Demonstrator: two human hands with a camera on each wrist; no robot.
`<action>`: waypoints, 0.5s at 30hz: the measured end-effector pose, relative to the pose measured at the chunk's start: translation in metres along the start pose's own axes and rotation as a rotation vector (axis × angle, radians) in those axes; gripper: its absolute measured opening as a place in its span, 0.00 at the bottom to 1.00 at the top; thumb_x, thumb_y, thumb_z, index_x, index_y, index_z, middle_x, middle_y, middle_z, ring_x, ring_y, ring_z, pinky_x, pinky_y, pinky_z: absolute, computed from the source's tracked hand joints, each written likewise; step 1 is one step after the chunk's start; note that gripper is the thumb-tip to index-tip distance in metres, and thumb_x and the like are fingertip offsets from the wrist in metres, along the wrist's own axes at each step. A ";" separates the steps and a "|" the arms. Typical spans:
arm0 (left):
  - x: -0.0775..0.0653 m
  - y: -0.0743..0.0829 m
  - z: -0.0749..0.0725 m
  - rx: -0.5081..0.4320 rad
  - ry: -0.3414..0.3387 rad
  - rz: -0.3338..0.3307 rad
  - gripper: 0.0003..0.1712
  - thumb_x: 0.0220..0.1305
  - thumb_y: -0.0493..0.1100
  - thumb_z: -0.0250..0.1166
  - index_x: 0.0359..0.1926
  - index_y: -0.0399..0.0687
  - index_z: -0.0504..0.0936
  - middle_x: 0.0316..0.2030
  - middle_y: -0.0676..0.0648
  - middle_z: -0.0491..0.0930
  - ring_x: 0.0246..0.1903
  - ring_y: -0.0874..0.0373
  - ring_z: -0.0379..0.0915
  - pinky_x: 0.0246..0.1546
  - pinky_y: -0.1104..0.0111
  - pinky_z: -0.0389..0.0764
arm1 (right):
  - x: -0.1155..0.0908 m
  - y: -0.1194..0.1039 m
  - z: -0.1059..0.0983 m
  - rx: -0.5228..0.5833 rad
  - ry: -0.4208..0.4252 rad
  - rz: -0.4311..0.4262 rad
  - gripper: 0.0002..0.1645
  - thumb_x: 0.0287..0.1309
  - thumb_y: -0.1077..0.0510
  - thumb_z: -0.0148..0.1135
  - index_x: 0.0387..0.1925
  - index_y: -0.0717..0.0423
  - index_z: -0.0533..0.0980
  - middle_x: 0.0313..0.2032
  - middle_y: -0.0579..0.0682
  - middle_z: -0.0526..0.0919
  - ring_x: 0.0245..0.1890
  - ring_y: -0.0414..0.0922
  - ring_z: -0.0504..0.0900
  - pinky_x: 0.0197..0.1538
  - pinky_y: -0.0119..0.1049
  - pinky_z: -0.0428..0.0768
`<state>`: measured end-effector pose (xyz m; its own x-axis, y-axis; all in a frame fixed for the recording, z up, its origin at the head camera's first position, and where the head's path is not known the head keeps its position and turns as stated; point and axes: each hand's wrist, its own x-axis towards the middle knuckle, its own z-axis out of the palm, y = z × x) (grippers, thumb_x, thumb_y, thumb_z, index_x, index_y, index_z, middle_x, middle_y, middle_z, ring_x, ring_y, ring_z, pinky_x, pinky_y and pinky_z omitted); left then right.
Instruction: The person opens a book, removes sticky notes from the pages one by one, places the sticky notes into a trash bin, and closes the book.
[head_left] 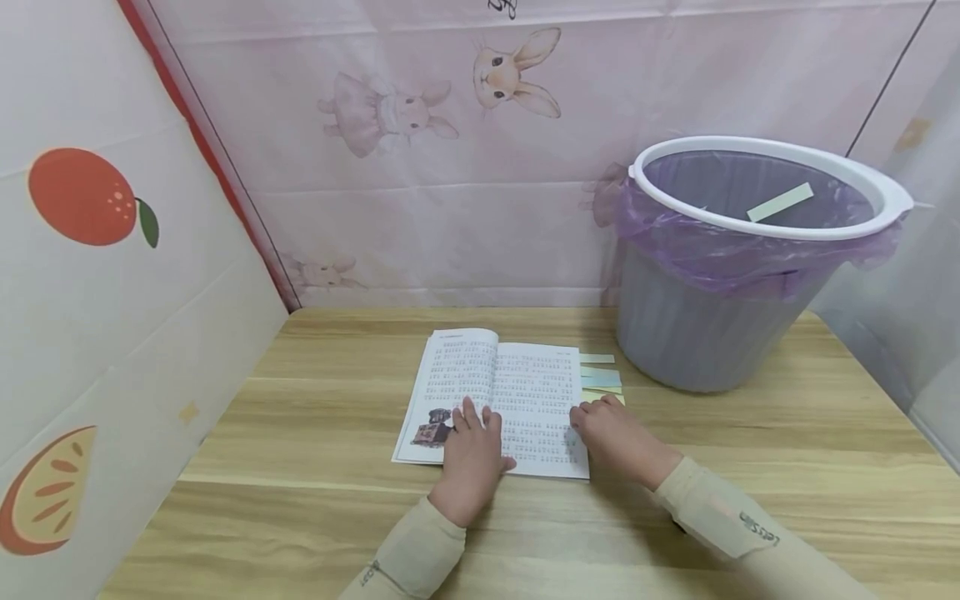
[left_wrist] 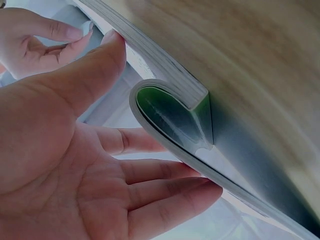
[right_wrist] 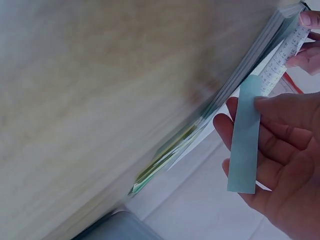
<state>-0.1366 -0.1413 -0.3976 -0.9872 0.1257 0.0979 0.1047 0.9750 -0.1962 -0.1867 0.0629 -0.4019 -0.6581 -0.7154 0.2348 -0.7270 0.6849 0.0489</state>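
Observation:
An open book of printed pages lies on the wooden table. My left hand rests across its lower middle with fingers extended, holding the pages down. At the book's right edge, my right hand pinches a pale blue-green paper strip between thumb and fingers. That strip is hidden beneath the hand in the head view. Several coloured paper strips stick out from the right side of the book above this hand. The left wrist view shows the book's curved cover beside the left fingers.
A grey bin lined with a purple bag stands at the table's back right. Inside its white rim lies a pale strip. Printed cloth walls border the table at the back and left.

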 end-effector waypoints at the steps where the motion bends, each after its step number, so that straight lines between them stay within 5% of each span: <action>1: 0.000 0.000 0.000 0.001 -0.001 0.000 0.46 0.47 0.67 0.69 0.57 0.38 0.74 0.59 0.29 0.71 0.56 0.38 0.73 0.40 0.61 0.82 | 0.000 0.000 0.000 0.003 0.009 0.004 0.08 0.47 0.73 0.64 0.26 0.61 0.75 0.20 0.51 0.78 0.23 0.45 0.79 0.36 0.43 0.75; 9: 0.000 0.002 0.001 0.005 -0.012 0.004 0.46 0.47 0.67 0.68 0.58 0.38 0.74 0.59 0.28 0.71 0.56 0.38 0.72 0.39 0.61 0.83 | -0.004 0.005 -0.007 0.015 0.132 0.041 0.11 0.52 0.71 0.63 0.25 0.58 0.70 0.16 0.49 0.75 0.19 0.46 0.76 0.32 0.44 0.76; 15: 0.000 0.001 0.000 0.021 0.001 -0.004 0.46 0.47 0.67 0.68 0.57 0.39 0.74 0.59 0.29 0.71 0.56 0.39 0.73 0.39 0.62 0.82 | -0.001 0.019 -0.047 -0.004 0.416 -0.100 0.08 0.47 0.72 0.66 0.29 0.61 0.77 0.29 0.52 0.80 0.31 0.50 0.80 0.33 0.41 0.74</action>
<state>-0.1369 -0.1405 -0.3979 -0.9875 0.1223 0.0997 0.0985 0.9714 -0.2159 -0.1907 0.0830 -0.3559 -0.4491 -0.6620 0.6001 -0.7819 0.6161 0.0945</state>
